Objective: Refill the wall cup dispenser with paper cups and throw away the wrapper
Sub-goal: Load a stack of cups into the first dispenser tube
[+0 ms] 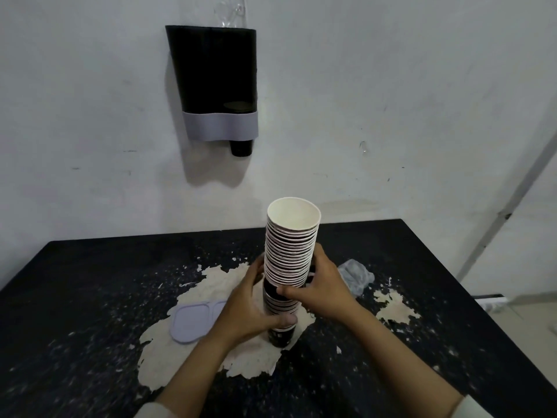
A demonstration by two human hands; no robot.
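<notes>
A tall stack of nested paper cups point(289, 254) stands upright over the black table, white inside with dark outer walls. My left hand point(253, 309) grips the lower part of the stack from the left. My right hand point(319, 285) grips its middle from the right. On the wall above hangs the cup dispenser point(215, 82), dark with a grey band, one dark cup point(241, 147) poking out of its bottom. A crumpled clear wrapper point(355, 274) lies on the table just right of my right hand.
A pale grey lid point(193, 322) lies flat on the table left of my left hand. The black table point(90, 297) has large patches of peeled surface. A clear hook point(229, 10) sits on the wall above the dispenser. A pale pipe point(512, 200) runs down at right.
</notes>
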